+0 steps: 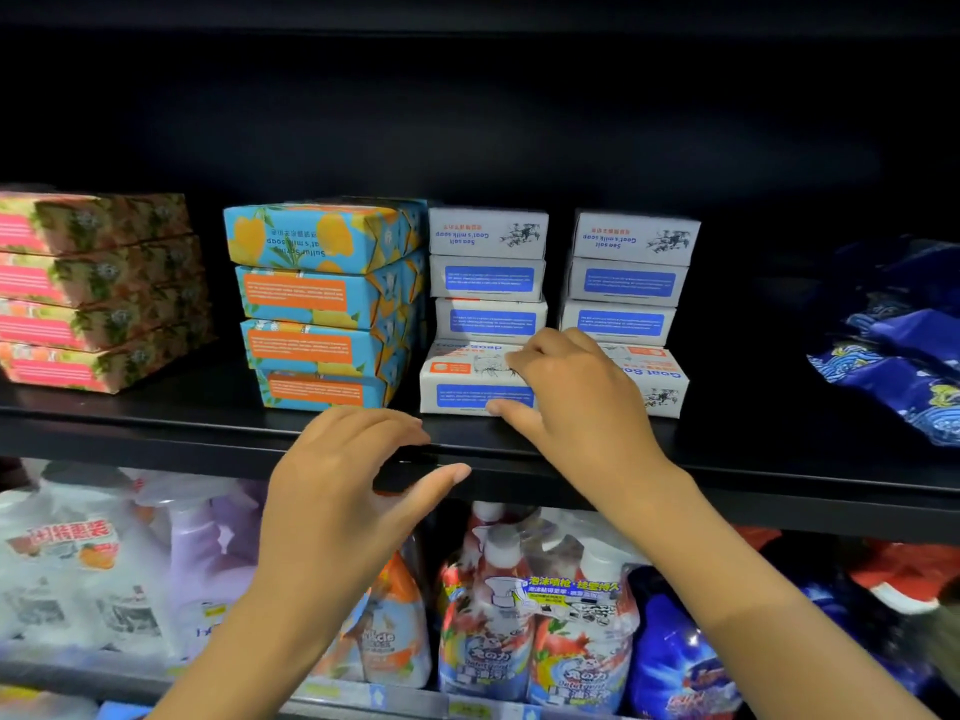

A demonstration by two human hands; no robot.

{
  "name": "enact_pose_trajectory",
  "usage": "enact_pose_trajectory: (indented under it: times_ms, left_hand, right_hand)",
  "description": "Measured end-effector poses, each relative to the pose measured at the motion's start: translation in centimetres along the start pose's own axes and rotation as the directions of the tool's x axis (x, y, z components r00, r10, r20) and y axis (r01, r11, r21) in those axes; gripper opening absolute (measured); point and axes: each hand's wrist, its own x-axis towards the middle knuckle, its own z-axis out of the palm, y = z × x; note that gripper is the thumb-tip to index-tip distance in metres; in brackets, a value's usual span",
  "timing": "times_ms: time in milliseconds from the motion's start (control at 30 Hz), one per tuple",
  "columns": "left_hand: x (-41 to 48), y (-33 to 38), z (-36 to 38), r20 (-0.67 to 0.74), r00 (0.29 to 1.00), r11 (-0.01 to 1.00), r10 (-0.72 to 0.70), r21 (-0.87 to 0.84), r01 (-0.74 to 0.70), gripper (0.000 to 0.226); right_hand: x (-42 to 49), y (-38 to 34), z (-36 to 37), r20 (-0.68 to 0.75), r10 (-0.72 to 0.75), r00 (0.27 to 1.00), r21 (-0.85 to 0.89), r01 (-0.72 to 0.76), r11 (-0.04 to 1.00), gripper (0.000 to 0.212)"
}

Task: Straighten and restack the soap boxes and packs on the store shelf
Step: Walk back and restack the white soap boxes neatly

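Two stacks of white goat soap boxes stand on the black shelf. My right hand grips the bottom white box of the left stack, thumb on its front face and fingers curled over its top right corner. The right stack stands beside it, its bottom box partly hidden behind my hand. My left hand hovers in front of the shelf edge with fingers relaxed and spread, holding nothing. A stack of blue and orange soap packs stands left of the white boxes.
A stack of pink floral soap packs sits at the far left. Dark blue patterned packs lie at the right. On the shelf below stand detergent bottles and refill pouches. The shelf's back is dark.
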Motion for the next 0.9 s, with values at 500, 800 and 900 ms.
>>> enact_pose_trajectory:
  times_ms: [500, 800, 900]
  left_hand:
    - [3.4, 4.1, 3.7, 0.325, 0.942, 0.977, 0.077, -0.215, -0.005, 0.049]
    - [3.5, 4.1, 3.6, 0.360, 0.933, 0.961, 0.005, -0.261, 0.095, 0.056]
    - [3.9, 4.3, 3.3, 0.333, 0.939, 0.862, -0.082, -0.449, 0.235, 0.049]
  right_hand:
    - [-4.2, 8.3, -5.6, 0.090, 0.192, 0.977, 0.195, -0.206, 0.959, 0.046]
    - [-4.0, 7.7, -5.1, 0.158, 0.279, 0.947, 0.189, -0.307, 0.933, 0.064]
    - [-4.8, 7.3, -5.6, -0.026, 0.248, 0.969, 0.245, -0.234, 0.941, 0.068]
